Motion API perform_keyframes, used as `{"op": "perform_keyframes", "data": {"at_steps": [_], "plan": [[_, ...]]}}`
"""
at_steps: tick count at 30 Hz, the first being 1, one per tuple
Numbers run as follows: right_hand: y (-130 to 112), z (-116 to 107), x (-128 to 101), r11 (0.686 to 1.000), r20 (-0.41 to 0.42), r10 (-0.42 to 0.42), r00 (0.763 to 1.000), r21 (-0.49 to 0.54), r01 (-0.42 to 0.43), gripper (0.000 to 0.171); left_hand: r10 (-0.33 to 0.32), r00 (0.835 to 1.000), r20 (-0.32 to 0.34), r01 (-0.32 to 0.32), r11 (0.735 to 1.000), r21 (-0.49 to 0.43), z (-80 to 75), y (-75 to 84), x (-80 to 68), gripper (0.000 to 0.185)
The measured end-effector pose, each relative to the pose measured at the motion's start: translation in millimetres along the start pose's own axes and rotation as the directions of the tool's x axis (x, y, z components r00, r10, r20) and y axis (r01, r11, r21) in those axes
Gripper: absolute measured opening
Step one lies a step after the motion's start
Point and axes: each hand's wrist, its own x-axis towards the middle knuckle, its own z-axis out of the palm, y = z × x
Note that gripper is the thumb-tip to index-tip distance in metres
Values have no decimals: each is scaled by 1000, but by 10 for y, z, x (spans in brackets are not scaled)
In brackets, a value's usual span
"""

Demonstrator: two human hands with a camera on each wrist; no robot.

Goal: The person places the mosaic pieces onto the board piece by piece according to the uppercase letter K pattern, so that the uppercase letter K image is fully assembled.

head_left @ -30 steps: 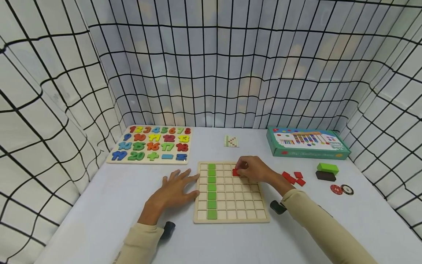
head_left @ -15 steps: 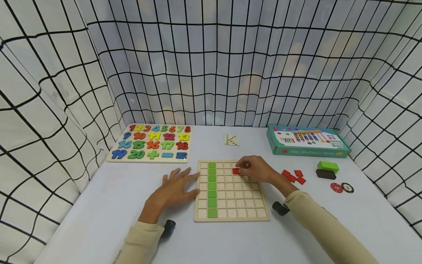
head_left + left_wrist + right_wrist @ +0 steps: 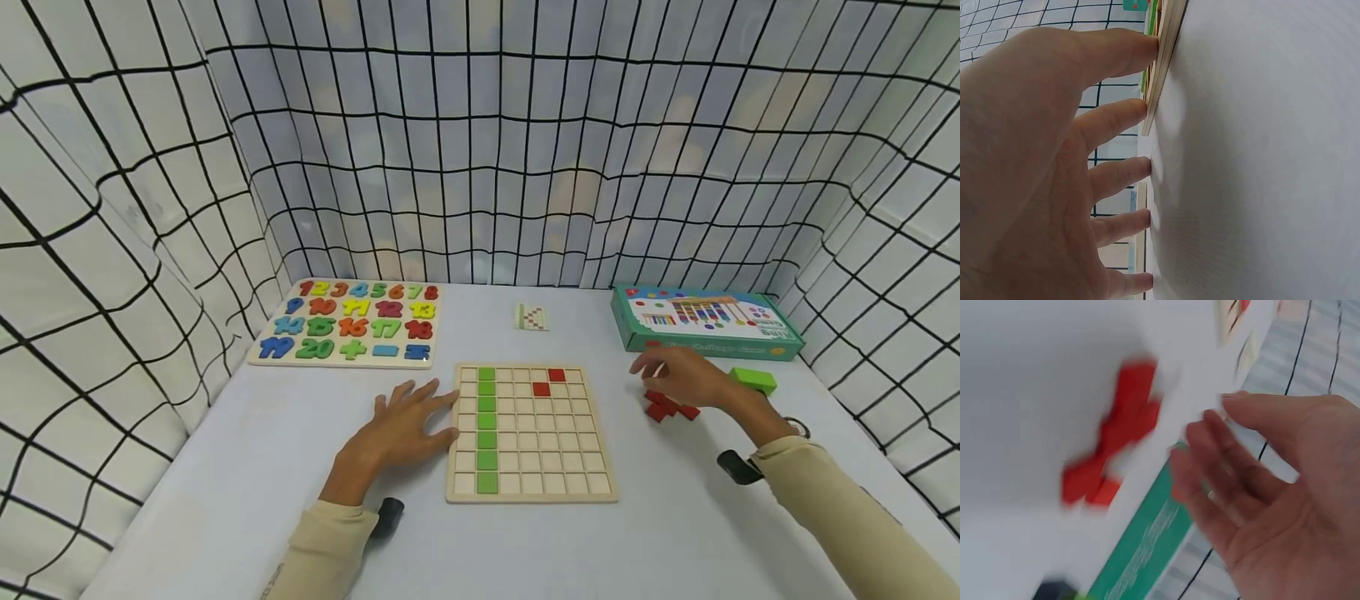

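Note:
A wooden grid board [image 3: 531,492] lies on the white table, with a column of green tiles [image 3: 487,425] in its second column and two red tiles [image 3: 549,382] near its top. My left hand [image 3: 408,425] lies flat on the table, fingertips [image 3: 1147,112] touching the board's left edge [image 3: 1159,81]. My right hand [image 3: 675,372] hovers open and empty just above a small heap of red tiles [image 3: 667,408] to the right of the board; the same red tiles [image 3: 1116,437] are blurred in the right wrist view, beside the hand [image 3: 1254,487].
A number puzzle board [image 3: 352,325] lies at the back left. A teal box [image 3: 701,321] stands at the back right, with a green block [image 3: 752,380] in front of it. A small card [image 3: 530,317] lies behind the grid board. Grid-patterned cloth walls enclose the table.
My right hand let go of a red tile on the board and moved right to the heap of red tiles. Two red tiles now lie on the board. The left hand stayed put.

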Motion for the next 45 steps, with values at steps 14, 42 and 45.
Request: {"op": "perform_keyframes", "data": {"at_steps": [14, 42, 45], "plan": [[373, -166, -374, 979, 125, 203, 971, -60, -197, 43, 4, 1000, 4, -4, 1000, 0, 5, -12, 4, 65], [525, -233, -411, 971, 144, 240, 960, -48, -235, 36, -7, 1000, 1, 7, 1000, 20, 17, -18, 24, 66], [568, -217, -424, 974, 134, 225, 965, -13, -226, 37, -11, 1000, 2, 11, 1000, 18, 20, -22, 24, 66]]}}
